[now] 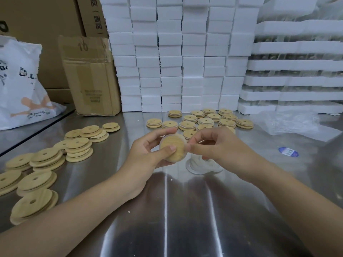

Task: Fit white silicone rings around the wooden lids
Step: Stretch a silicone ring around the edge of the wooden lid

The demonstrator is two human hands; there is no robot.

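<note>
My left hand (148, 151) grips a round wooden lid (173, 146) above the middle of the steel table, thumb pressed on its face. A translucent white silicone ring (182, 139) sits around the lid's rim. My right hand (209, 143) pinches the ring at the lid's right edge. Below my right hand lies a pile of white silicone rings (200, 165). Bare wooden lids (44, 160) with centre holes lie in loose stacks at the left. More lids (206, 121) lie flat in rows at the back centre.
Steel table (185, 210) spans the view. A torn cardboard box (89, 76) and a white printed bag (20, 86) stand at the back left. Stacked white foam blocks (178, 52) wall the back. Crumpled clear plastic (293, 121) and a blue sticker (288, 151) lie at the right.
</note>
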